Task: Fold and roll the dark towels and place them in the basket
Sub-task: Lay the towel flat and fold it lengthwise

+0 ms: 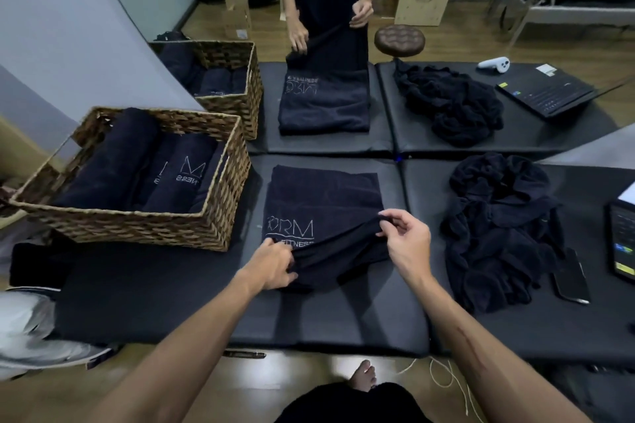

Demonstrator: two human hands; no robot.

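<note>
Gripping the near edge of the folded towel (324,213) on the surface (154,295), left hand (273,264) and right hand (407,244) pinch opposite corners. Its long axis runs away from the fingers, so rolling likely goes forward; the basket (220,213) sits nearer the left hand.

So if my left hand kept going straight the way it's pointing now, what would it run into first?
Probably the towel itself: your left hand already pinches its near edge and points forward and right across it, toward the white lettering. Your right hand holds the same edge further along. Depth is hard to judge.
</note>
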